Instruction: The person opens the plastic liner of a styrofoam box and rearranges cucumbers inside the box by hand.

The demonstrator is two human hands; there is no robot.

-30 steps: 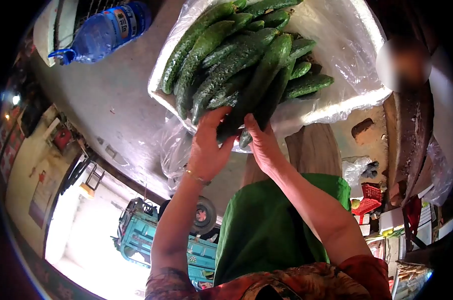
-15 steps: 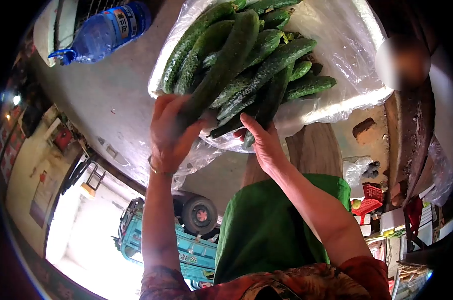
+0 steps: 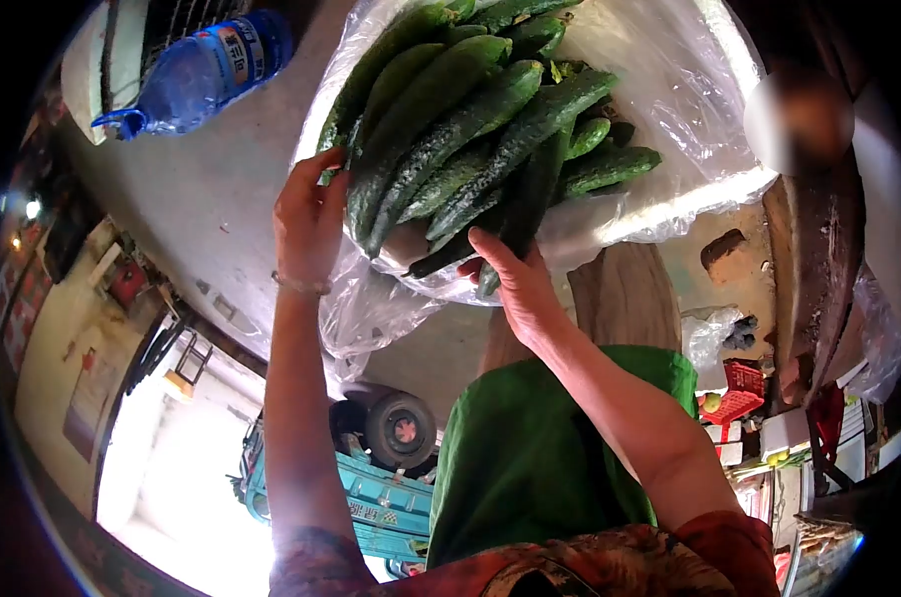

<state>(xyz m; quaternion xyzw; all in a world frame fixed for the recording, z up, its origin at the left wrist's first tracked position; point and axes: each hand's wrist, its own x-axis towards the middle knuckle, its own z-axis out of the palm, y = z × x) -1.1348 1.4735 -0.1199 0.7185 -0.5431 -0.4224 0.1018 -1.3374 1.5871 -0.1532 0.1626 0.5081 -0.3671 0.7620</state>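
Note:
Several dark green cucumbers (image 3: 450, 129) lie piled in a white box (image 3: 659, 211) lined with clear plastic. At the pile's left edge, my left hand (image 3: 309, 214) has its fingers closed at the end of a cucumber; its fingertips are partly hidden. My right hand (image 3: 515, 284) is wrapped round the lower end of a cucumber (image 3: 536, 194) at the near edge of the box. Loose plastic (image 3: 371, 308) hangs over that edge, between and below my hands.
A blue water bottle (image 3: 212, 72) lies at the upper left. Below are a turquoise vehicle (image 3: 386, 497) with a dark wheel (image 3: 401, 430) and green cloth (image 3: 530, 458) over my lap. A red basket (image 3: 737, 392) is at the right.
My left hand carried a cucumber leftwards, laid it on the pile's left side, let it go and moved to the left edge. My right hand has barely moved and keeps its cucumber.

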